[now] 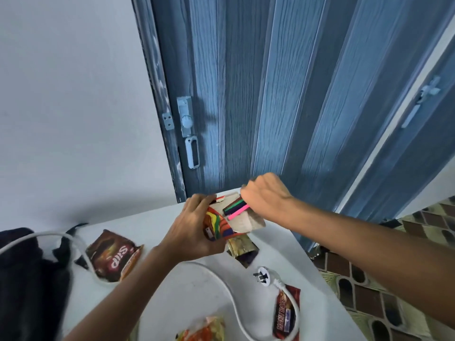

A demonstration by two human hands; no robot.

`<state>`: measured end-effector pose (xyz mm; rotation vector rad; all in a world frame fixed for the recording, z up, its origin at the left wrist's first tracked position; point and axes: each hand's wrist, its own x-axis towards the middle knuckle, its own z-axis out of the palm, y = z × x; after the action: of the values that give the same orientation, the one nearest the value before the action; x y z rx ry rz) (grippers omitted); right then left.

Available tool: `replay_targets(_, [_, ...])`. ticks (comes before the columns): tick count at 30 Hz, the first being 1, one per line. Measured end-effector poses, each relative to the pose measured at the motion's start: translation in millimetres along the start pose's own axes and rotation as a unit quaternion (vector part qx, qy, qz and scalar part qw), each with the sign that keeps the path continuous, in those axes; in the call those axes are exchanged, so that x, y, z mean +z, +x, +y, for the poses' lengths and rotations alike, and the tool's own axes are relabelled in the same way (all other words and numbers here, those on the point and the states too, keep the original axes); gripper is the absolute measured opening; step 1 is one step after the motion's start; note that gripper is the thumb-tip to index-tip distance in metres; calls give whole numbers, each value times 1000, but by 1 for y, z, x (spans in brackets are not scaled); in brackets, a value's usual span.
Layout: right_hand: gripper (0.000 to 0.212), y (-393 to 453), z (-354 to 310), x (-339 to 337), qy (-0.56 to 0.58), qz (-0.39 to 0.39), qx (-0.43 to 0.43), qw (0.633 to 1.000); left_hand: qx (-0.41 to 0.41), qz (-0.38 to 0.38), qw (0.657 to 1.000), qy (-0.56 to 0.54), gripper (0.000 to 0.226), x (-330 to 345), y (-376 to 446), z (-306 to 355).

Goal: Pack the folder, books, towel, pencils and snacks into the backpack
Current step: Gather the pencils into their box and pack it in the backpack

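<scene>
My left hand [194,226] grips a colourful cardboard pencil box [219,226] with its flap open, held above the white table [187,286]. My right hand [264,195] holds a bunch of coloured pencils [236,209], pink, green and dark ones, their ends at the box's opening. The dark backpack [27,279] lies at the left edge of the table. Snacks lie on the table: a brown Slip packet [113,257], a gold-and-dark wrapper [242,249] under the box, a red bar packet [286,316] and an orange packet [206,331] at the bottom edge.
A white power cable [226,291] with a plug [264,276] snakes across the table and over the red bar packet. A blue folding door [283,94] stands behind the table. Patterned floor tiles [384,291] show on the right.
</scene>
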<state>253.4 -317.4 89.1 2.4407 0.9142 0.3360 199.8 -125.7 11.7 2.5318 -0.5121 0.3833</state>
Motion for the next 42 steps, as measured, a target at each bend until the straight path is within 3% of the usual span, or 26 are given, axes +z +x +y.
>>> replay_targets(3, [37,-2,-13,-5,-28,48,-9,998,-13,31,999,-18,103,-6,-21,6])
replay_targets(8, [33,-3,-33,-7,-4,76,-23,997,-55,54,995,-67,100,-22,-53,12])
replay_targets(11, [36,0,-41,-12,41,127,-50,990,-150,31,978,-139,102,-28,-68,17])
replay_targets(13, [33,2,-51,-17,47,134,-78,987,-246,1,935,-254,99,-30,-78,18])
replay_targets(17, [27,6,-72,-20,47,165,-133,976,-337,-31,748,-572,80,-28,-110,9])
replay_targets(19, [18,11,-83,-21,63,195,-179,962,-370,2,659,-655,63,-27,-127,4])
replay_targets(20, [12,14,-91,-21,76,205,-202,955,-381,26,632,-674,55,-28,-138,1])
replay_targets(22, [24,18,-100,-19,85,225,-231,943,-389,43,618,-682,46,-30,-150,-1])
replay_targets(25, [13,25,-117,-17,87,223,-291,926,-387,35,598,-702,40,-38,-170,3])
replay_targets(29, [24,33,-134,-25,120,266,-346,891,-390,33,551,-737,43,-44,-189,12])
replay_targets(33, [24,37,-148,-32,104,311,-384,863,-357,37,535,-765,44,-45,-197,16])
replay_targets(38, [19,38,-158,-34,100,337,-416,839,-392,30,609,-688,62,-47,-197,19])
replay_targets(42, [17,33,-162,-35,100,321,-437,834,-405,9,653,-640,56,-45,-196,22])
